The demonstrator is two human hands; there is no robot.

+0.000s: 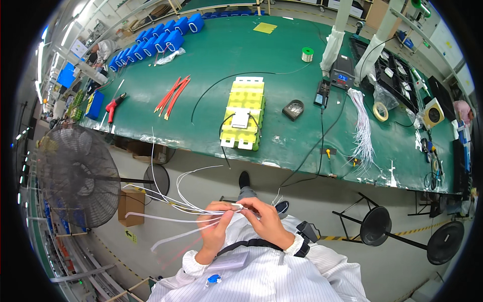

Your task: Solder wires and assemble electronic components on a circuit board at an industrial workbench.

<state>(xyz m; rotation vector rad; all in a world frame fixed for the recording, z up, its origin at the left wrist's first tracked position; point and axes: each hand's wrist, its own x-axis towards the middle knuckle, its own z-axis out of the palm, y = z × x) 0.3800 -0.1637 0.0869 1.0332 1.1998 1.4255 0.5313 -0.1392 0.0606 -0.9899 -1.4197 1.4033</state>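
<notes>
Above my lap, in front of the bench edge, both hands are closed around a small white connector (237, 206) with a bundle of white wires (200, 210) running from it. My left hand (214, 227) pinches the wires near the connector, and their loose ends fan out to the left. The fingertips of my right hand (265, 219) grip the connector end, partly covering it. Beyond them on the bench lies a yellow-green battery pack (245, 100) with a white piece and black leads on top.
The green bench (201, 136) carries red wires (173, 97), a red-handled tool (113, 107), blue packs (156, 44), a solder spool (307, 54), a soldering station (342, 71) and a white wire bundle (361, 128). A fan (75, 176) stands left, a black stool (376, 226) right.
</notes>
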